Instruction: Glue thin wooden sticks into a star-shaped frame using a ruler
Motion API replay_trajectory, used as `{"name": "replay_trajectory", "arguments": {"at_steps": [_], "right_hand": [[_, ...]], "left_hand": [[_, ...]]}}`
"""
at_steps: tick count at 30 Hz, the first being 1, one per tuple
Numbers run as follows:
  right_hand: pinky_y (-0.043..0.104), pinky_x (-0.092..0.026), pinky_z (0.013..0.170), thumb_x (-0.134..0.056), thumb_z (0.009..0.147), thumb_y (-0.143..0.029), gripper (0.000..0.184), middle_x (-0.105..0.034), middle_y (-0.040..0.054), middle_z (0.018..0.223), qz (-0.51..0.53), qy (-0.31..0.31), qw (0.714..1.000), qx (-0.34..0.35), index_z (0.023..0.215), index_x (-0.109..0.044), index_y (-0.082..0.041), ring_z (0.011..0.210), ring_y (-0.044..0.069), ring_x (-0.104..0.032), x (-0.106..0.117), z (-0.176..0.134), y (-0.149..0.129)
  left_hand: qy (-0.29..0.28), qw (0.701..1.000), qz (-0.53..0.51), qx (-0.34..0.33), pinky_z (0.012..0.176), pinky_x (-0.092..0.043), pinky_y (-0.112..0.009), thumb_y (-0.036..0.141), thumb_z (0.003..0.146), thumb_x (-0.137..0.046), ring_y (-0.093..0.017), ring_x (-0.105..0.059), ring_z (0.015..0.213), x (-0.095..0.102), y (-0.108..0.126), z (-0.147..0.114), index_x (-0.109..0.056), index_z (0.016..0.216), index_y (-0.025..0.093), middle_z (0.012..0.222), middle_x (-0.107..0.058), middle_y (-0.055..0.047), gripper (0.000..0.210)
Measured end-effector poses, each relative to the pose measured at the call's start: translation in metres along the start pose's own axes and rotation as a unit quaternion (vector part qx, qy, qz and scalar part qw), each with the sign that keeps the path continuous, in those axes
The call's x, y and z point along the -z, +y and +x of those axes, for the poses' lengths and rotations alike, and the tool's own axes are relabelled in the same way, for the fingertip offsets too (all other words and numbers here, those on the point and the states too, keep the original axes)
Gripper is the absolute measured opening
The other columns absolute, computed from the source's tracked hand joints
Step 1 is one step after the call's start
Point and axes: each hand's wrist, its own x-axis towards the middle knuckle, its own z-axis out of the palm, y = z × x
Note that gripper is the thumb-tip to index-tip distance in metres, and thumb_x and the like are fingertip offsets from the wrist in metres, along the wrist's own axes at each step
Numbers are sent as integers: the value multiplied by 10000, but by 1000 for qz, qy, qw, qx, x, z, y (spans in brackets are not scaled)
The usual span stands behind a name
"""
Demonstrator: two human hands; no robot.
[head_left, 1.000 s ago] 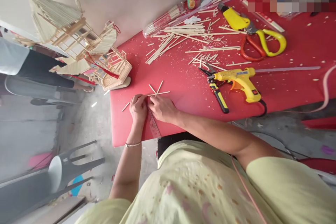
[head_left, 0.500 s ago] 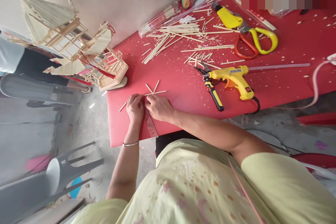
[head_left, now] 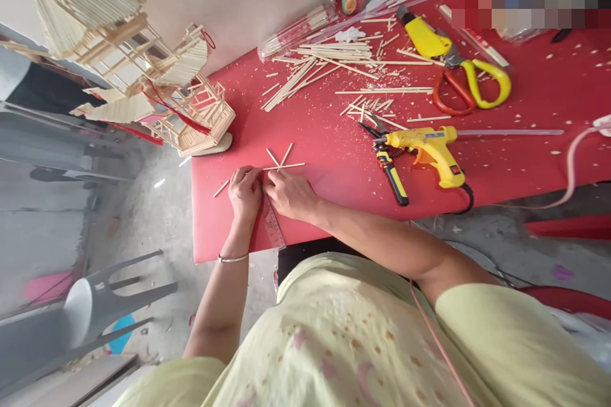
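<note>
Thin wooden sticks (head_left: 286, 154) meet in a star shape on the red table. My right hand (head_left: 291, 194) is closed at the star's lower side, fingertips pinched on the sticks; its lower arms are hidden under my fingers. Close beside it, my left hand (head_left: 245, 191) is also closed, thumb and fingers together, and what it pinches is hidden. A clear ruler (head_left: 273, 226) lies between my wrists, its upper end running under my hands. One loose stick (head_left: 221, 188) rests just left of my left hand.
A wooden-stick model pavilion (head_left: 191, 114) stands at the table's left corner. Loose sticks (head_left: 334, 54) and shavings spread across the back. To the right lie pliers (head_left: 394, 175), a yellow glue gun (head_left: 442, 152) and scissors (head_left: 458, 70). A grey chair (head_left: 90, 305) stands at left.
The view has shifted slightly. The loose stick lies a little farther out from my left hand. Both hands stay closed by the star with almost no movement.
</note>
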Motion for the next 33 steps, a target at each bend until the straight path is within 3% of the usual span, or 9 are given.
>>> {"name": "replay_trajectory", "arguments": {"at_steps": [33], "right_hand": [[360,-559,860,-423,1105,-205,323,-629,150,1276,-14,4,1000,-1,1164,-739,-174,1204,292,-556,-1,0,1]], "left_hand": [[-7,1000,-13,5,950,-550,-346,94,917,-506,-224,-704,1025,0,0,-1,-830,1104,224,1114,-765,-85,397]]}}
